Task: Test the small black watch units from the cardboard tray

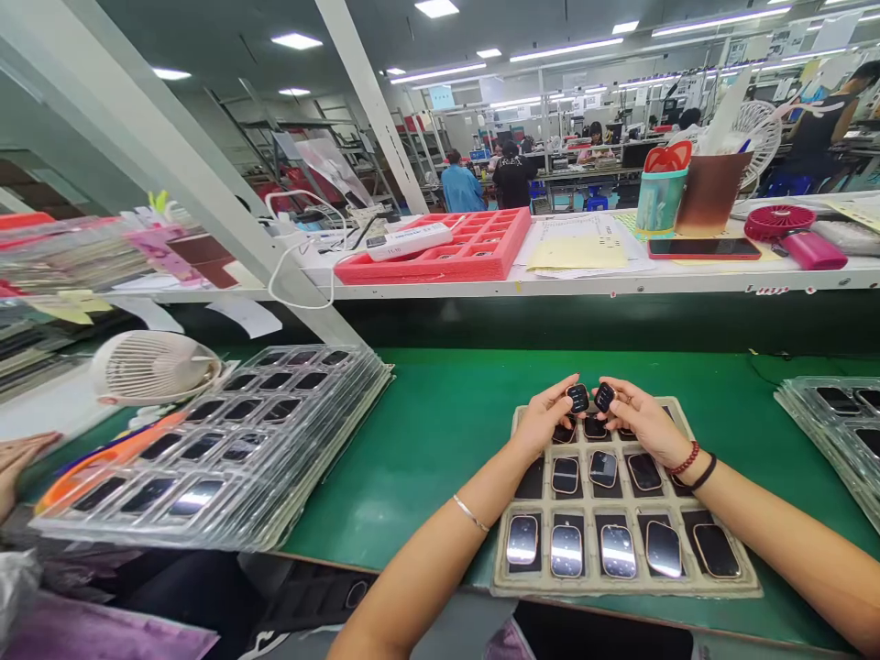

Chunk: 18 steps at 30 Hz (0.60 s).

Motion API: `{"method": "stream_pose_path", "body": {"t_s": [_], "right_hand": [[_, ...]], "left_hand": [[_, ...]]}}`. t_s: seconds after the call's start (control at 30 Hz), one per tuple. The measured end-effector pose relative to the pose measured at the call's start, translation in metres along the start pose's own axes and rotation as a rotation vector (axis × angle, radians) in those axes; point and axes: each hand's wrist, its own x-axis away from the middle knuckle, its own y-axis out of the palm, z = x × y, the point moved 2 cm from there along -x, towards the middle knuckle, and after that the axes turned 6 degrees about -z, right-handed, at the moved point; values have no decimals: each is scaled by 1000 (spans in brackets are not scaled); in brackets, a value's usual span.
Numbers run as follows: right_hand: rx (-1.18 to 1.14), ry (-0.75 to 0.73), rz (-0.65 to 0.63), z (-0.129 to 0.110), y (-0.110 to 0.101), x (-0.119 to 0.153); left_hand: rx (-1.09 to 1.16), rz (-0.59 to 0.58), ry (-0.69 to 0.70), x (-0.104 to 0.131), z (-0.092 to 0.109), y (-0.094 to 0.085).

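My left hand [548, 414] pinches a smartwatch [577, 398] with a dark face and a gold-toned rim. In my right hand [638, 419] is a second smartwatch [605, 397], held close beside the first, with small light marks on its lit screen. Both hands are raised over the back row of a beige compartment tray [625, 588]. Several watch faces lie in its pockets, such as the watch [566, 551] in the front row, many on black pads. My forearms cross over the tray's left and right sides and hide some pockets.
Stacked clear trays of watches [226, 440] stand at the left, another stack [835, 440] at the right edge. A white fan [157, 367] sits beyond the left stack. The shelf above holds a red foam tray [491, 261] and a phone [705, 248]. Another person's hand [24, 454] shows far left.
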Motion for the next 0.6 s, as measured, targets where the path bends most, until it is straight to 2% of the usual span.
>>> {"method": "stream_pose_path", "body": {"t_s": [0.6], "right_hand": [[201,-8,-43,-1,2,2]], "left_hand": [[-37,-89,36,2,5,6]]}}
